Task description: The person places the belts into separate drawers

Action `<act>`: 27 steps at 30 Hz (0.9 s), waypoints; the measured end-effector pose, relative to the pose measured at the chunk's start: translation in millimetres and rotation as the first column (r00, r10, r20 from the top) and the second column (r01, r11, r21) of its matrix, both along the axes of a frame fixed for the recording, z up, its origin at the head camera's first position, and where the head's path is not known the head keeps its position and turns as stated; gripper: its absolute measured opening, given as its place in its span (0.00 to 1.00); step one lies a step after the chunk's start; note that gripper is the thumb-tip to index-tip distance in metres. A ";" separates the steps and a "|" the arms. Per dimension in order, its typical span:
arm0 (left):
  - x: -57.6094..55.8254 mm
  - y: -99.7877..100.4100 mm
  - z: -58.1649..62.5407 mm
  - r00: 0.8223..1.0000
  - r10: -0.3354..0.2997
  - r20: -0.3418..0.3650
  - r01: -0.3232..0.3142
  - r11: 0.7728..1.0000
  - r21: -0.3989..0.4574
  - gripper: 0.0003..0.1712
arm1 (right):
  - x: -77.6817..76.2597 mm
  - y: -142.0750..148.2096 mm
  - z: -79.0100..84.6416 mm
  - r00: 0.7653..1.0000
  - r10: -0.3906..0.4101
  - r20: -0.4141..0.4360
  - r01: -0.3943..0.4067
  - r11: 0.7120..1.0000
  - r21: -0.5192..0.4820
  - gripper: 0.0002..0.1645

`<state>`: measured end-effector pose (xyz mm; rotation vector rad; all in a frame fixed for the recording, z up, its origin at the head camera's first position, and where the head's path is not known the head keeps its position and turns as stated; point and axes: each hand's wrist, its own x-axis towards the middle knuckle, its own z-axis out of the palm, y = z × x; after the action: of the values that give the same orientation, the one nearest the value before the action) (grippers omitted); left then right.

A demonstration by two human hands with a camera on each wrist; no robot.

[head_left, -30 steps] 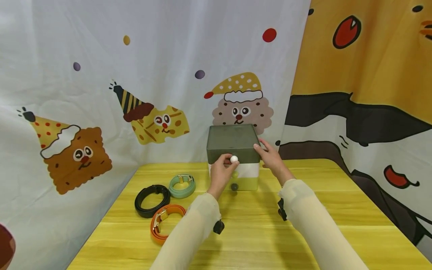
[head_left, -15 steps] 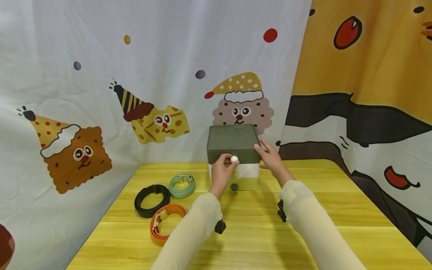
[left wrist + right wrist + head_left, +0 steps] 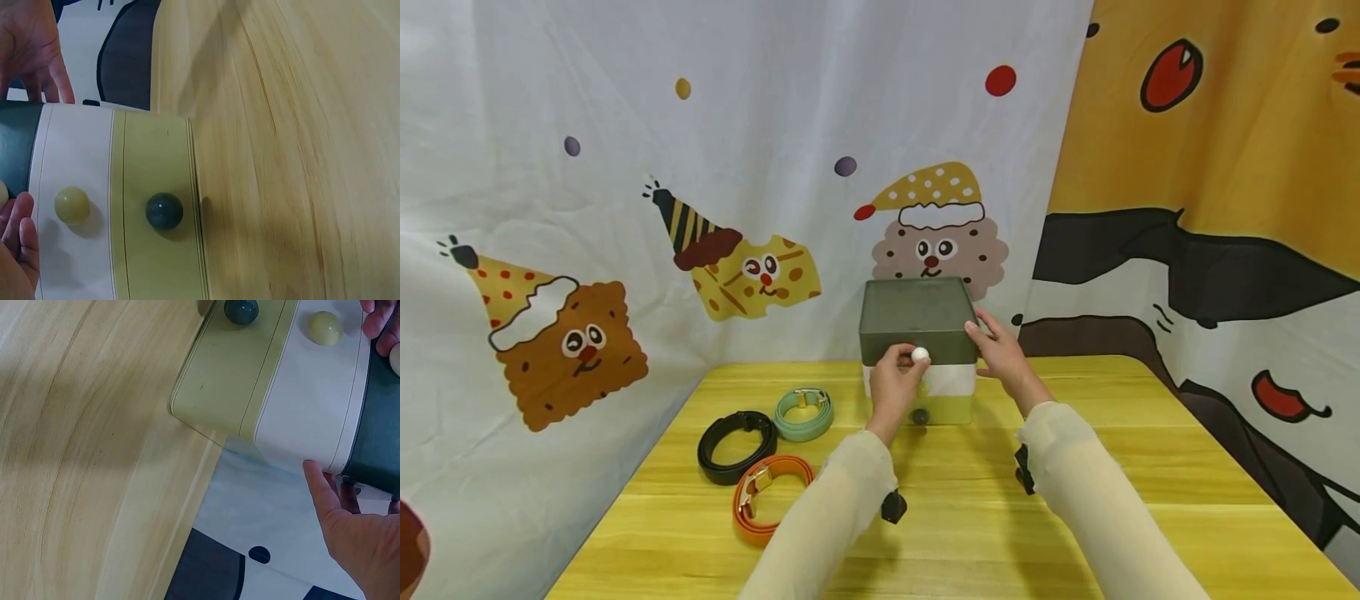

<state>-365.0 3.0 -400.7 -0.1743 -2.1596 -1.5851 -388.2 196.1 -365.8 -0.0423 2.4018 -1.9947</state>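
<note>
Drawer box (image 3: 953, 377): smooth, round-cornered, dark green over white over yellow-green.
White knob (image 3: 920, 355): round, on the box's top drawer (image 3: 951, 347), pinched in the left hand (image 3: 893, 387).
Right hand (image 3: 1009, 365): unclenched against the box's right side.
Coiled left of the box: green belt (image 3: 805, 430), black belt (image 3: 730, 476), orange belt (image 3: 752, 530).
Progress: early, I'd judge; drawers look closed, belts outside.
</note>
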 end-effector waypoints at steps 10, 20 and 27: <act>1.4 3.3 -1.3 0.999 -0.004 0.051 -0.001 0.995 0.102 0.13 | 3.1 -2.5 0.3 1.000 0.010 -0.003 -0.010 1.000 -0.010 0.42; 9.3 3.9 -3.4 0.996 -0.050 0.075 0.039 0.988 0.150 0.13 | 4.1 -0.4 2.0 1.000 0.020 0.019 -0.019 0.999 -0.038 0.39; 16.2 2.6 -3.0 0.994 -0.058 0.089 0.042 0.984 0.175 0.14 | 5.8 -0.9 5.0 0.999 0.026 0.036 -0.024 0.998 -0.059 0.38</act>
<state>-348.8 5.6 -403.8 -0.1017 -2.0880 -1.8336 -382.3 195.2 -360.8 -0.0360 2.3101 -2.0361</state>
